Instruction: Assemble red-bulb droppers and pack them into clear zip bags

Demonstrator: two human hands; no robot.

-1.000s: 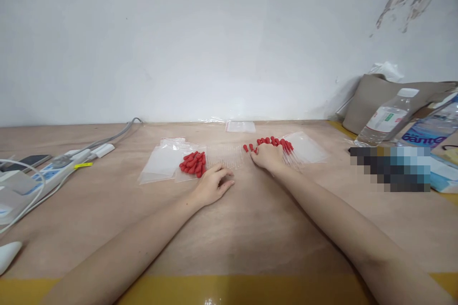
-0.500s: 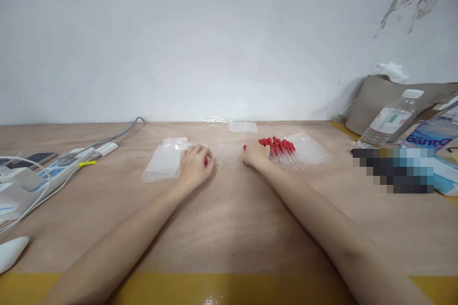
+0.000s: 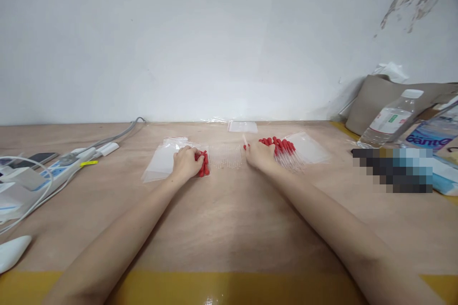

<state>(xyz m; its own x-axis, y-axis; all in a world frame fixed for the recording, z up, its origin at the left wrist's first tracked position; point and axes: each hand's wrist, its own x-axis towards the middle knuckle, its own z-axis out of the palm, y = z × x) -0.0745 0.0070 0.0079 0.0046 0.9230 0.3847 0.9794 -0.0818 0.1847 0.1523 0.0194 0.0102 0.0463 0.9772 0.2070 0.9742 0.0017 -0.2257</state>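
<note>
My left hand (image 3: 186, 163) rests curled on a heap of loose red rubber bulbs (image 3: 204, 163) that lies on clear plastic bags (image 3: 161, 161). My right hand (image 3: 258, 155) pinches a thin clear glass tube whose tip sticks up beside it. Between the hands lies a row of bare clear tubes (image 3: 225, 157). Right of my right hand lies a row of droppers with red bulbs (image 3: 282, 147) on another clear bag (image 3: 309, 148).
A small clear bag (image 3: 242, 127) lies near the wall. A power strip (image 3: 53, 171) with cables and a phone sit at the left. A water bottle (image 3: 388, 119), a grey bag (image 3: 379, 97) and packets crowd the right. A white object (image 3: 12, 251) lies front left.
My left hand went from the bare table onto the heap of red bulbs and curled its fingers there. My right hand shifted slightly left and lifted a clear tube.
</note>
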